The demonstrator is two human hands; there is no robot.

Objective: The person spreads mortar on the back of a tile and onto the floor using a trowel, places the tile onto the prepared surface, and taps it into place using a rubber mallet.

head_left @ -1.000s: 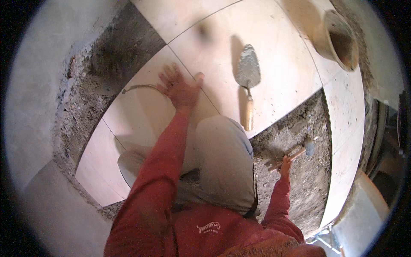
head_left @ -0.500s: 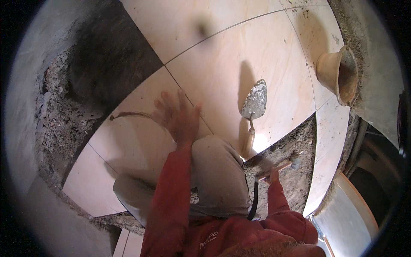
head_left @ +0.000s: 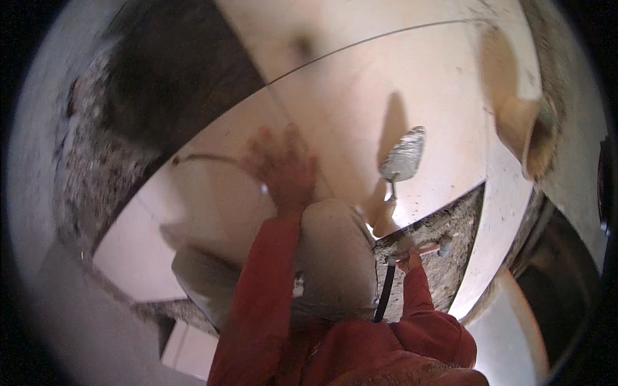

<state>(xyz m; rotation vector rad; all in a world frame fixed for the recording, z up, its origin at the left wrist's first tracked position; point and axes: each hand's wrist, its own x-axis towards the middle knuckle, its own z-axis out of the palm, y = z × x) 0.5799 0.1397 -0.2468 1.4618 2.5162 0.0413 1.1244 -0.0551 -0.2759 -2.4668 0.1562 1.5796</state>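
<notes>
Left of the silvery, leaf-shaped metal trowel, the left hand spreads, apparently flat (it's blurred), on cream tile; below the trowel, the right hand grips a wooden-handled, grey-headed mallet, best held level.

Both hands and the mallet are blurred; the bucket's inside is too smeared to tell.

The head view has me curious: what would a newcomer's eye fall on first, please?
Probably the silvery trowel on the pale tiles right of centre, with a tan bucket farther right. Then the spread left hand near the centre, blurred over the tiles, and the right hand, lower right, gripping a mallet above rough ground.
</notes>
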